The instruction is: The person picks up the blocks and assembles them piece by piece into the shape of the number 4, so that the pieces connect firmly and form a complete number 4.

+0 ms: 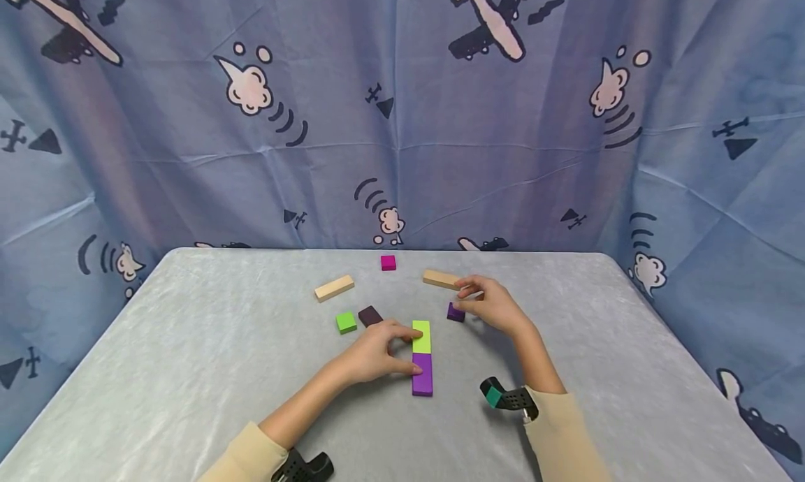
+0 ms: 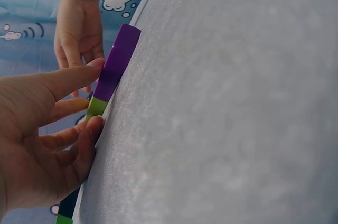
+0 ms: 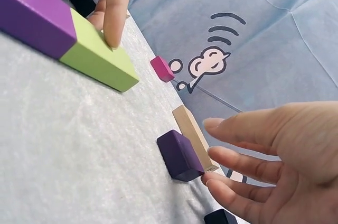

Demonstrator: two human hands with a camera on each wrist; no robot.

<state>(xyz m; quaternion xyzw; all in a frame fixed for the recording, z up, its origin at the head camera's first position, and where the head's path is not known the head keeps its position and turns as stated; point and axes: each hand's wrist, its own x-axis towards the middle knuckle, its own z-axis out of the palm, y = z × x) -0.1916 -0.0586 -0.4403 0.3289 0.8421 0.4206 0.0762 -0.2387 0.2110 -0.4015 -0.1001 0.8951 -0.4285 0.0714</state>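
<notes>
A lime block (image 1: 421, 337) and a purple block (image 1: 423, 376) lie end to end in the table's middle. My left hand (image 1: 377, 353) touches them from above, thumb on the purple one and a finger on the lime one. By the right wrist view, that finger (image 3: 114, 23) is fairly straight. My right hand (image 1: 493, 306) hovers around a small dark purple block (image 1: 455, 313), thumb and fingers spread apart. In the right wrist view the dark purple block (image 3: 178, 155) stands just beside the fingertips, not gripped. A wooden block (image 1: 440, 279) lies behind it, partly covered by the fingers.
Left of the joined blocks are a green block (image 1: 346, 322), a dark brown block (image 1: 370, 316) and another wooden block (image 1: 335, 288). A magenta block (image 1: 388, 263) sits near the far edge. A patterned blue curtain (image 1: 396, 119) hangs behind the grey-white table (image 1: 189, 370).
</notes>
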